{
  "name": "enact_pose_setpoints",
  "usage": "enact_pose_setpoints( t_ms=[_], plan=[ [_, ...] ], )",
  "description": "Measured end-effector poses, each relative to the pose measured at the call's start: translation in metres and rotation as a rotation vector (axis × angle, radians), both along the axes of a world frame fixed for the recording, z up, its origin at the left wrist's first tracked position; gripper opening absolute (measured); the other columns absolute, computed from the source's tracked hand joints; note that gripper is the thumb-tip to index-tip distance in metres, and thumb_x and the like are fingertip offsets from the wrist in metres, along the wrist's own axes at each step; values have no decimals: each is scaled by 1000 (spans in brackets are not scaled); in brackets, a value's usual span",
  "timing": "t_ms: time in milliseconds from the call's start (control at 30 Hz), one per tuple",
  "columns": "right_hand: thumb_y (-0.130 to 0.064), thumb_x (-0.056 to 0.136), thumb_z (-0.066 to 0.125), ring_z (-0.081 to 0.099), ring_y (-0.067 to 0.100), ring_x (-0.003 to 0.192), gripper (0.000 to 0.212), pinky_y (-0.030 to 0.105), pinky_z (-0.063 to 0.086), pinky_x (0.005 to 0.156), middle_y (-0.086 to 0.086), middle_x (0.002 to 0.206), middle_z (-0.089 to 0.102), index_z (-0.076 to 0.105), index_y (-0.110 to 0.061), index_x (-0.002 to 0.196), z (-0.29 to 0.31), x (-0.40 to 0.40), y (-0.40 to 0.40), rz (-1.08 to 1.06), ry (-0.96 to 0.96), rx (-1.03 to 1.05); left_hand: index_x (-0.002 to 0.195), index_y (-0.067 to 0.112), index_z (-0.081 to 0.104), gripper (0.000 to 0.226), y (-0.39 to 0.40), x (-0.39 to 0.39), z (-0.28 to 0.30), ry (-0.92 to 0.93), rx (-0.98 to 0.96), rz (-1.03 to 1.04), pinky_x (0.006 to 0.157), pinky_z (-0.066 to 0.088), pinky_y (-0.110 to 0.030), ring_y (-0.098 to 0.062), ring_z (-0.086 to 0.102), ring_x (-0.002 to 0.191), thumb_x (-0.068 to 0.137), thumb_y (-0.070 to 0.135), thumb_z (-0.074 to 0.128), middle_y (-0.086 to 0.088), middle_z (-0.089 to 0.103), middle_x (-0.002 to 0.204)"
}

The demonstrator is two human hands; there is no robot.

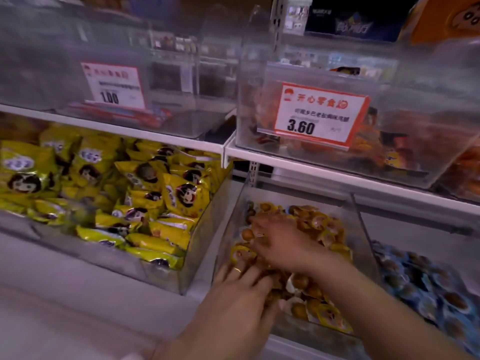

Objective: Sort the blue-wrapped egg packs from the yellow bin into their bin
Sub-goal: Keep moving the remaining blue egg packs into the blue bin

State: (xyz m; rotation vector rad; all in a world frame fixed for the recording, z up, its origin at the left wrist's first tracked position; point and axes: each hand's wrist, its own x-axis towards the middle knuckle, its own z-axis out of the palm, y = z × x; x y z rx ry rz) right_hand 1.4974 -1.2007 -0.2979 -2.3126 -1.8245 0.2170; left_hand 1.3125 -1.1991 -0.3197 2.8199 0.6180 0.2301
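A clear bin (363,219) in the lower middle holds yellow-wrapped egg packs (327,229). Both hands are inside it. My left hand (241,289) lies at the near left of the pile, fingers spread and dug among the packs. My right hand (280,242) reaches across from the right, fingers spread over the pile's left part. Whether either hand holds a pack is hidden by blur and by the pile. To the right, another bin is filled with blue-wrapped egg packs (426,279). No blue pack shows in the yellow bin.
A clear bin of yellow snack bags (145,193) stands to the left. Above, a white shelf (311,165) carries clear bins with price tags 1.00 (111,84) and 3.60 (319,113).
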Motion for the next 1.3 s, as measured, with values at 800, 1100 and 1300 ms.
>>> enact_pose_setpoints(
  t_ms=[800, 1100, 1300],
  plan=[
    [-62, 79, 64, 38, 33, 131, 86, 50, 35, 104, 8, 142, 45, 35, -22, 148, -14, 32, 80, -34, -303, -259, 159, 23, 9, 77, 11, 20, 4, 104, -218, 70, 121, 10, -48, -31, 5, 152, 97, 54, 42, -8, 5, 166],
    [-49, 77, 67, 59, 30, 105, 60, 36, 48, 78, 7, 120, 51, 52, -20, 127, -37, 33, 97, -112, -177, -295, 158, 25, 14, 74, 13, 23, 2, 119, -243, 62, 119, 14, -49, -30, 7, 151, 96, 54, 44, -5, 10, 164],
    [-66, 78, 61, 59, 28, 117, 79, 39, 50, 93, 5, 136, 56, 47, -23, 142, -31, 29, 108, -111, -242, -445, 157, 26, 15, 74, 13, 22, 0, 106, -242, 56, 120, 15, -49, -31, 10, 150, 96, 55, 44, -5, 12, 164]
  ],
)
